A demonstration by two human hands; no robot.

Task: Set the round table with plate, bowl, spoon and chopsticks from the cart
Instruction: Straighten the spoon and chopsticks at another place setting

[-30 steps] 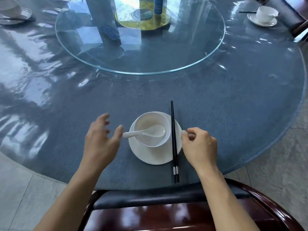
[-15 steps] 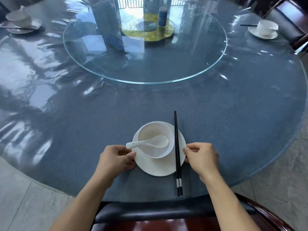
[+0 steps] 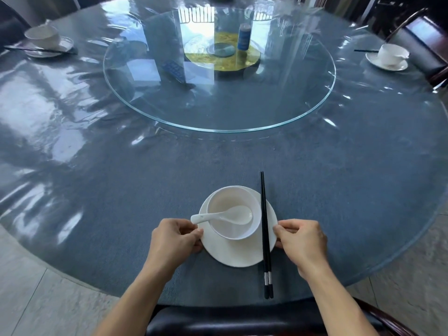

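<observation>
— Both of my hands pinch the plate: left hand at its left rim, right hand at its right.
— Any writing?
— None legible. Bowl holds the spoon; chopsticks cross the plate near the round table edge.

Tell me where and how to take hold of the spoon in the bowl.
Grip the spoon by its handle end, which juts past the bowl's left rim, just above the left hand. Come from the left, pinching it from its sides; its scoop lies down inside the bowl, awkward to reach.
</observation>
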